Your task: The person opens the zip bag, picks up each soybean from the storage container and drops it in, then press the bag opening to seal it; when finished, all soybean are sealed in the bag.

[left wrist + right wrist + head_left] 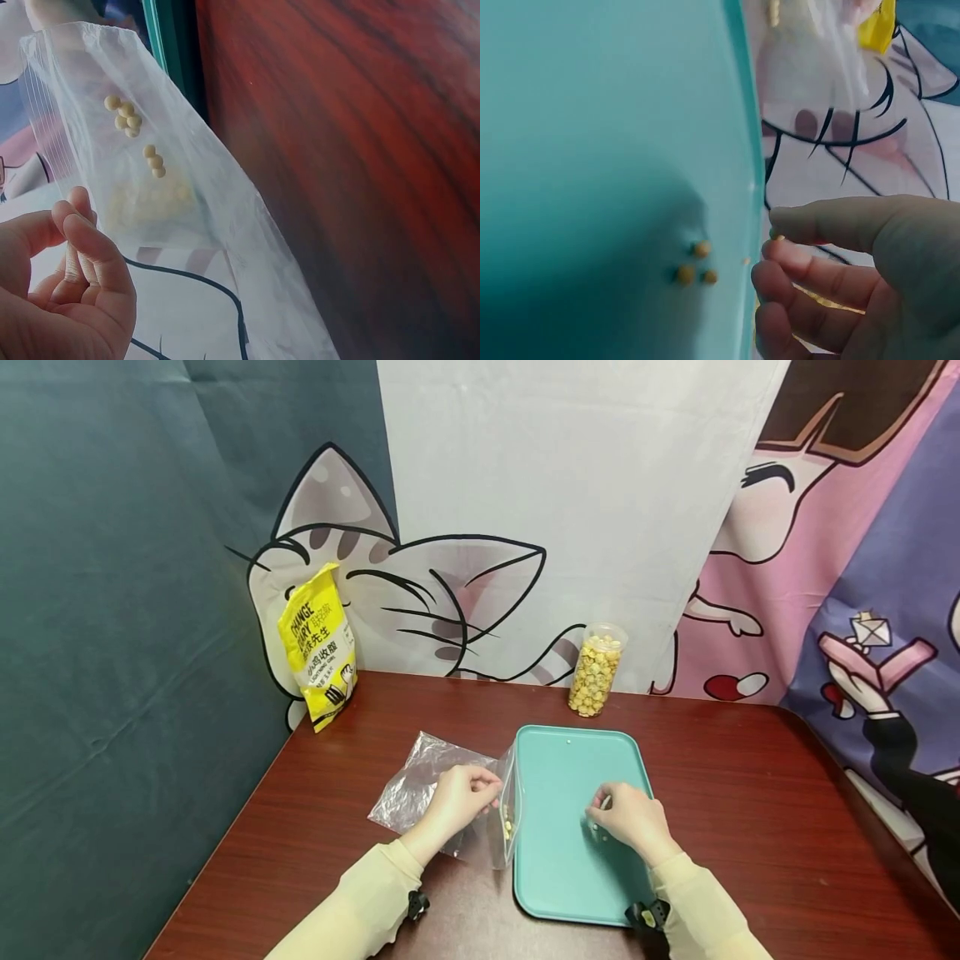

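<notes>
Holding the mouth of a clear plastic bag (pixel 431 789) upright at the tray's left edge, the left hand (pixel 459 800) pinches the film between thumb and curled fingers. The right hand (pixel 632 817) rests over the tray (pixel 570 877), fingers curled close together near three small beans (pixel 696 265); whether it pinches one cannot be told.

Progress, as judged: a small cluster of beans (pixel 133 135) already sits inside the bag, and only the three loose ones show on the tray, so the transfer appears partly done. The jar (pixel 596 670) at the back is nearly full.

Materials and shapes:
- Bag: thin, crinkled, transparent film with a ribbed seal strip at the mouth; the rest lies flat on the desk (pixel 750 827).
- Beans: small, round, pale yellow, matt.
- Tray: smooth teal plastic, rectangular, rounded corners, low raised rim.
- Desk: dark red-brown wood grain, glossy.
- Jar: clear cylinder, standing upright beyond the tray.
- Pouch (pixel 318 647): yellow printed foil, leaning against the cartoon-cat backdrop (pixel 465 527) at far left.
</notes>
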The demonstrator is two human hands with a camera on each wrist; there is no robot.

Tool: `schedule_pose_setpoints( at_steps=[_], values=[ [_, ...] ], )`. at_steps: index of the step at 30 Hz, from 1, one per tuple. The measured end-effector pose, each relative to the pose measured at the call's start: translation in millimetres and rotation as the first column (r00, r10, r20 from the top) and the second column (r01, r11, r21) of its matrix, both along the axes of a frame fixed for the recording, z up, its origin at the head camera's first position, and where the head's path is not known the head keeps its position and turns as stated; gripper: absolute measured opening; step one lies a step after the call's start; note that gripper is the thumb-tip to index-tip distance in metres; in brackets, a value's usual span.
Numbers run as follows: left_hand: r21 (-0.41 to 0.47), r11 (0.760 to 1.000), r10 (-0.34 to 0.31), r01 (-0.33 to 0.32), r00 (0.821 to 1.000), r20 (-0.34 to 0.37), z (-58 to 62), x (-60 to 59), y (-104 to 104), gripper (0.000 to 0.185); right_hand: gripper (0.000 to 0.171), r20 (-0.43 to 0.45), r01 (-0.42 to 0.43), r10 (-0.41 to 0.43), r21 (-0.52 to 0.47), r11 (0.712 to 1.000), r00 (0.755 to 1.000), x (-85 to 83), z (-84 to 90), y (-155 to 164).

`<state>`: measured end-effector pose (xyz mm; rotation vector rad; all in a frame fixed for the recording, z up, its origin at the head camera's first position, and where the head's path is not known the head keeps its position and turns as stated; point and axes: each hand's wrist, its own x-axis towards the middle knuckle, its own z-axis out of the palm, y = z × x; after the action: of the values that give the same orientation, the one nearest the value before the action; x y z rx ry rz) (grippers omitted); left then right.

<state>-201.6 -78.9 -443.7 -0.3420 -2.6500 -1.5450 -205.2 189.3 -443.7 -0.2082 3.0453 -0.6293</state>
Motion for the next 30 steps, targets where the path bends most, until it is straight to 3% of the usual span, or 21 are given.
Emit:
schedule_pose_setpoints(
  at_steps=[8, 14, 19, 24, 27, 30],
  values=[
    [-0.008, 1.000, -0.006, 0.006, 1.000, 0.011, -0.5, 0.6, 1.5, 0.009, 0.011, -0.166, -0.096, 0.083, -0.074, 0.993, 0.983, 6.9, 8.6, -25.6],
    [-0.011, 1.000, -0.004, 0.005, 1.000, 0.014, -1.1, 0.4, 1.4, 0.010, 0.013, -0.279, -0.199, 0.171, -0.079, 0.977, 0.945, 13.0, 12.3, -43.2],
    [-0.021, 1.000, -0.005, 0.005, 1.000, 0.005, -1.0, 0.1, 1.4, 0.009, 0.013, -0.365, -0.288, 0.238, -0.087, 0.954, 0.900, 17.0, 14.4, -57.1],
    [-0.026, 1.000, -0.013, 0.013, 1.000, 0.003, -1.3, -0.3, 1.4, 0.009, 0.013, -0.418, -0.346, 0.278, -0.096, 0.933, 0.865, 19.8, 16.1, -69.6],
    [-0.028, 1.000, -0.013, 0.013, 1.000, -0.001, -1.6, -0.4, 1.6, 0.009, 0.012, -0.405, -0.358, 0.292, -0.094, 0.929, 0.866, 20.9, 17.0, -75.1],
    [-0.029, 0.999, -0.017, 0.017, 1.000, -0.010, -1.6, -0.2, 2.0, 0.009, 0.011, -0.364, -0.357, 0.297, -0.108, 0.928, 0.883, 21.8, 17.6, -78.3]
  ],
)
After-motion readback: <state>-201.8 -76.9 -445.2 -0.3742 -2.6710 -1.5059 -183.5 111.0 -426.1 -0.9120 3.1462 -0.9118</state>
